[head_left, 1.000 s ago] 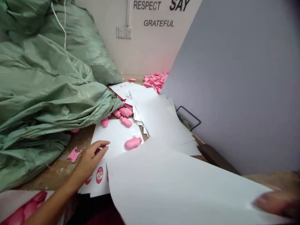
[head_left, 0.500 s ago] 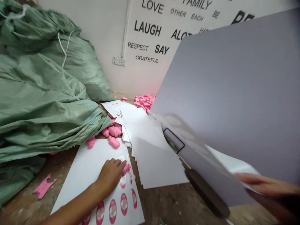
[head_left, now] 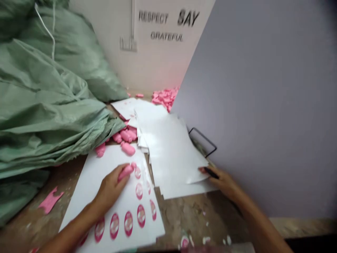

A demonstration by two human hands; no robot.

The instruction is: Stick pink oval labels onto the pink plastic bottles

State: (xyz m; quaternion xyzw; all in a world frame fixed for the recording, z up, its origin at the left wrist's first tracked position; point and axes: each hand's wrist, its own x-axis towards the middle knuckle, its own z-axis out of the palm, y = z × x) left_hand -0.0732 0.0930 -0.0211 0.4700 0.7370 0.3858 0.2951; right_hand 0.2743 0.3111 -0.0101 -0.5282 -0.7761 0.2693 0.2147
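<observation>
My left hand [head_left: 112, 182] is wrapped round a small pink bottle-shaped piece [head_left: 125, 172], above a white sheet with pink oval stickers [head_left: 128, 223]. At the right, my right hand [head_left: 217, 177] pinches the near right corner of a white sheet [head_left: 173, 151] that lies over a pile of papers. A dark, slim object [head_left: 211, 172] is also in that hand; blur hides its detail. Another pink piece [head_left: 128, 148] rests at the top of the sticker sheet, with several more just behind it.
Green sacks [head_left: 60, 116] bulge along the left. A large grey panel [head_left: 250, 105] rises at the right, beside a black wire frame [head_left: 204, 140]. Pink pieces [head_left: 165, 98] are heaped by the wall. A flat pink scrap [head_left: 51, 200] lies at the left.
My right hand has moved left and inward, and its sheet now lies over the paper pile. My left hand has shifted left, lifting the pink piece off the stickers. The view has tilted down.
</observation>
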